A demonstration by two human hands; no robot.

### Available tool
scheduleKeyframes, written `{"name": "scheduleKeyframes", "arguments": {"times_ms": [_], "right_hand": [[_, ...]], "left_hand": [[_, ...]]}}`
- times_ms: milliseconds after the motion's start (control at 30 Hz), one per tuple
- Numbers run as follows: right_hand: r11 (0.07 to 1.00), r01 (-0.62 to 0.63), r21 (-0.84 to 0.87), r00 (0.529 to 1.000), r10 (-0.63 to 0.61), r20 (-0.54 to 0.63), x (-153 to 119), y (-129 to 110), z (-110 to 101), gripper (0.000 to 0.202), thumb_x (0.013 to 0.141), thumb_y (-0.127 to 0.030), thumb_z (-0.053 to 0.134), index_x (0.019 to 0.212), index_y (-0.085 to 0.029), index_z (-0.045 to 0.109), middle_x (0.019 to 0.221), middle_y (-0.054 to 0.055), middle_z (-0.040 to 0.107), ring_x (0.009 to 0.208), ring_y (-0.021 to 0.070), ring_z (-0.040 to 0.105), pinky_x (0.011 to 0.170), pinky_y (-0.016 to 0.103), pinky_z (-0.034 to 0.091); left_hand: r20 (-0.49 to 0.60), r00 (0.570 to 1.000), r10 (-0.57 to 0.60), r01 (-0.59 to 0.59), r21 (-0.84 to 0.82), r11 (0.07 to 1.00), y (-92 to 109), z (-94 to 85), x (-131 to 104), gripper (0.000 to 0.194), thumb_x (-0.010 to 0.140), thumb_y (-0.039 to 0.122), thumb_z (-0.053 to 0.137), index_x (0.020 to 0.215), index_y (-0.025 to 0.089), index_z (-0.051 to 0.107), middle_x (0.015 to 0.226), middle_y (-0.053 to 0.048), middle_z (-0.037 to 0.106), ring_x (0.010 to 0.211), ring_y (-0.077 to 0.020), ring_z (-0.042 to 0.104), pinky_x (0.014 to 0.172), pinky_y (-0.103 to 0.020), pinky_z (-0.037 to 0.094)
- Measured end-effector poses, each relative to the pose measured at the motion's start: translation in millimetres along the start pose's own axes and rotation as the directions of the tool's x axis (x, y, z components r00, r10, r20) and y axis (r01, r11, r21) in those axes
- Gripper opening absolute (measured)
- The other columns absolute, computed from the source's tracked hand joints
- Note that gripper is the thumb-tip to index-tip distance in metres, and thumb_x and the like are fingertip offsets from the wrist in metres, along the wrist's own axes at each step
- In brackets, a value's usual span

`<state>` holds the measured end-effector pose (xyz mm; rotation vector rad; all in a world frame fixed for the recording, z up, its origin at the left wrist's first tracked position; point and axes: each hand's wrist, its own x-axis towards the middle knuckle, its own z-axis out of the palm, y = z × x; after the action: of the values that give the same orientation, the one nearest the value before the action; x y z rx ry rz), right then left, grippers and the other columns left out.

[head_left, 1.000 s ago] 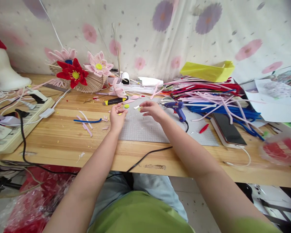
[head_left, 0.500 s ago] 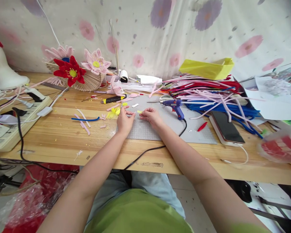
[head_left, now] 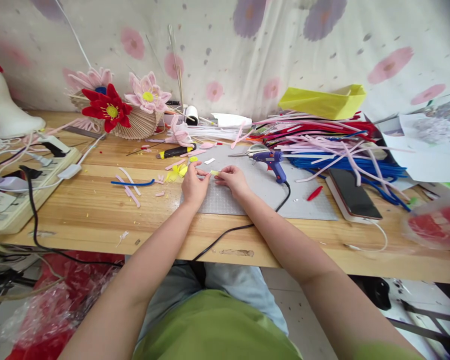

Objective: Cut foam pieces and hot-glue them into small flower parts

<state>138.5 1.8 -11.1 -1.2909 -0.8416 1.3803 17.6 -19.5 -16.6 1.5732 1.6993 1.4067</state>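
Red flower, blue glue gun, flower-patterned curtain.

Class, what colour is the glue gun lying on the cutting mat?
Blue, the glue gun, with a black cord; head view.

Home craft bench: glue gun, pipe cleaners.

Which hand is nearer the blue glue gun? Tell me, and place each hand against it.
Right. The right hand rests on the grey mat, just short of the blue glue gun toward its left. The left hand lies farther left, beyond the right hand.
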Motion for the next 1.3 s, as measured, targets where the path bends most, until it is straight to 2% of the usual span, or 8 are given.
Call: {"name": "scheduleKeyframes", "arguments": {"times_ms": [367,600,967,1300], "right_hand": [[1.0,-0.006,0.018,1.0,0.006,0.014,-2.1,-1.1,0.8,0.022,0.068,-0.001,0.058,0.066,-0.017,0.044,0.056,-0.005,0.052,0.058,0.01,0.063,0.05,0.019,0.053],[0.991,-0.022,0.134,0.997,0.013,0.071,-3.7,0.8,0.4,0.023,0.069,-0.002,0.061,0.065,-0.017,0.044,0.056,-0.004,0.057,0.059,0.0103,0.065,0.057,0.02,0.055],[0.974,-0.02,0.224,0.993,-0.008,0.122,-4.9,-1.4,-2.7,0.024,0.068,-0.003,0.065,0.063,-0.017,0.046,0.056,-0.003,0.059,0.061,0.0107,0.065,0.059,0.021,0.055],[0.981,0.0,0.195,0.991,-0.026,0.129,-2.5,0.9,-3.9,0.026,0.065,-0.007,0.069,0.066,-0.017,0.045,0.057,-0.004,0.058,0.061,0.011,0.065,0.056,0.02,0.054]], "left_hand": [[0.016,1.0,-0.026,0.025,0.061,0.998,-0.7,0.6,0.9,0.041,0.07,0.019,0.067,0.107,0.021,0.05,0.079,0.002,0.068,0.063,-0.0125,0.059,0.073,-0.031,0.045],[0.015,0.999,-0.046,0.044,0.092,0.995,0.5,0.9,0.9,0.042,0.07,0.019,0.067,0.108,0.021,0.05,0.081,0.001,0.069,0.071,-0.0148,0.062,0.075,-0.031,0.045],[0.068,0.997,-0.025,0.023,0.024,0.999,-3.6,2.5,2.8,0.045,0.069,0.021,0.067,0.109,0.021,0.049,0.085,-0.001,0.069,0.076,-0.0146,0.062,0.073,-0.029,0.047],[0.092,0.996,-0.002,0.006,-0.044,0.999,-4.8,2.1,2.6,0.042,0.069,0.02,0.066,0.108,0.021,0.05,0.084,-0.001,0.069,0.077,-0.0141,0.062,0.078,-0.03,0.047]]}}
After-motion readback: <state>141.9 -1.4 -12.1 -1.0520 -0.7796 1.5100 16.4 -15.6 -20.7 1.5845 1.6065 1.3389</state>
